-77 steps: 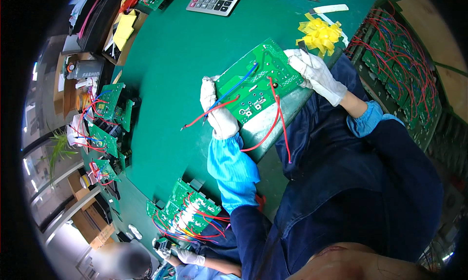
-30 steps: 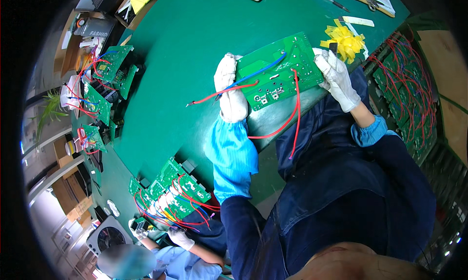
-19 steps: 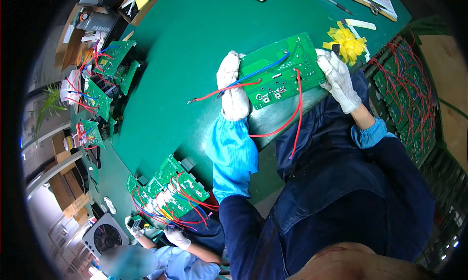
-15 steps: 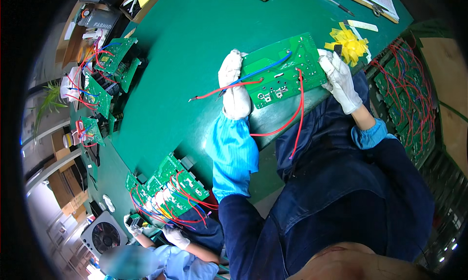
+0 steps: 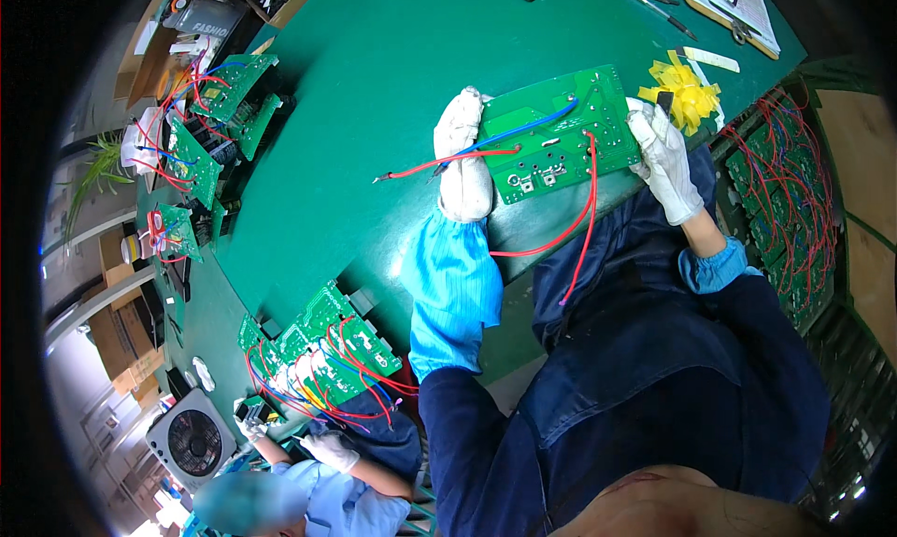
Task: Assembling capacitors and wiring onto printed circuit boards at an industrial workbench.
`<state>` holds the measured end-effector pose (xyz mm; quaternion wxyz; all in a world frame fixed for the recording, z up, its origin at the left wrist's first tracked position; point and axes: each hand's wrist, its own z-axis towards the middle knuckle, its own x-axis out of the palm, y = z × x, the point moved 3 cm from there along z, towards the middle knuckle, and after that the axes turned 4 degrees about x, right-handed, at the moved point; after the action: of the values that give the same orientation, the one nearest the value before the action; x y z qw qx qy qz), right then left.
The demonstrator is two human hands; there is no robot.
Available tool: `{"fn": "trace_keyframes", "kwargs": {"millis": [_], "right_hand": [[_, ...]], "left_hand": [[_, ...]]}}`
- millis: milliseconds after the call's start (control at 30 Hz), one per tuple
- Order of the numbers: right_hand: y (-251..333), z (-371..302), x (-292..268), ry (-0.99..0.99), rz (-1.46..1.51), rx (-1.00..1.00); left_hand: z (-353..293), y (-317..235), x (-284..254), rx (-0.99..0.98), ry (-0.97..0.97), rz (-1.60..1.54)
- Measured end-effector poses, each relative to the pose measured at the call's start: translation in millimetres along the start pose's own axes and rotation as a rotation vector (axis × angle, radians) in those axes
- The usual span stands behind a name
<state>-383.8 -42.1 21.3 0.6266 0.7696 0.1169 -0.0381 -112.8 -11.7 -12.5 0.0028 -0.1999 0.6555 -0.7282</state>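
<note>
Between my two white-gloved hands is a green circuit board, its soldered side showing. My left hand grips the board's left edge, and the fingertips are hidden behind it. At the right edge, my right hand holds the board with the fingers bent along its side. A blue wire and a red wire run off the board leftward across my left glove. More red wires hang from its lower part, past the table edge toward my lap.
Yellow tape strips bunch beside my right hand. A clipboard and pens lie at the far right. Wired boards stand at left and near left. A rack of boards is on my right. A co-worker sits lower left.
The view has shifted slightly, so the board and both hands appear a little further right. My grip on the board stays the same.
</note>
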Motion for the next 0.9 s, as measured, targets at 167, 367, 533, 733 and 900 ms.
{"fn": "trace_keyframes", "kwargs": {"millis": [167, 367, 533, 733, 900], "right_hand": [[0.6, -2.0, -3.0, -0.003, 0.111, 0.178], [9.6, -5.7, 3.9, 0.007, 0.160, 0.208], [2.1, -2.9, 1.4, -0.009, 0.131, 0.152], [3.0, -3.6, 3.8, -0.001, 0.110, 0.157], [3.7, -3.4, 1.4, -0.007, 0.114, 0.166]], "left_hand": [[1.7, -3.2, 9.7, -0.026, -0.008, -0.071], [2.2, -10.7, 7.0, -0.030, 0.007, -0.070], [0.4, -11.9, 11.4, -0.020, -0.083, -0.051], [1.2, -3.7, 1.1, -0.055, 0.002, -0.049], [2.5, 10.2, -2.5, 0.036, -0.012, 0.084]]}}
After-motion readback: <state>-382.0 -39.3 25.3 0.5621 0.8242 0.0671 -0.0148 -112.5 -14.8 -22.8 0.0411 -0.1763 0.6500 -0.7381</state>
